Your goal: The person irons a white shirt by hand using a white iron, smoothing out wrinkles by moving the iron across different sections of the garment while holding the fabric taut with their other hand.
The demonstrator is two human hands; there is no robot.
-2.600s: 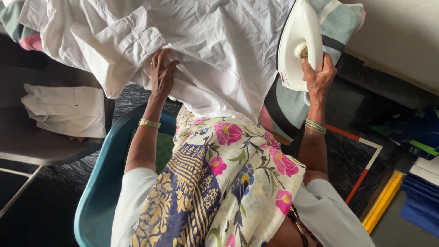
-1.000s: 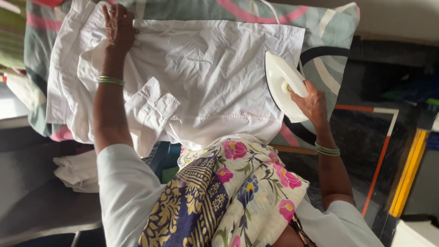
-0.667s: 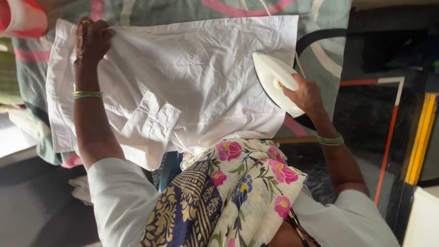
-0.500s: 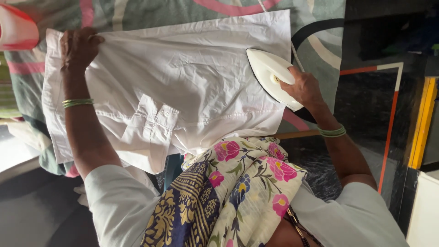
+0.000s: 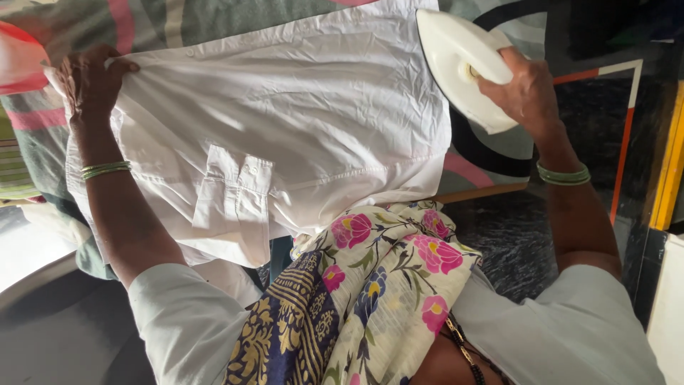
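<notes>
A crumpled white shirt (image 5: 285,128) lies spread over a padded ironing surface covered in a green, pink and black blanket (image 5: 491,153). My left hand (image 5: 89,78) pinches the shirt's edge at the far left and holds it taut. My right hand (image 5: 524,89) grips the handle of a white clothes iron (image 5: 456,64), which rests at the shirt's right edge, partly over the blanket. A cuffed sleeve (image 5: 235,192) with buttons lies folded across the shirt's lower part.
My flowered garment (image 5: 377,285) hangs in front of the surface's near edge. A dark marbled floor (image 5: 513,235) with orange and yellow lines (image 5: 666,164) shows at the right. A red and white thing (image 5: 18,60) sits at the far left.
The iron has slid from the shirt's right part out to its right edge. My left hand has stayed on the shirt's left edge, holding it stretched.
</notes>
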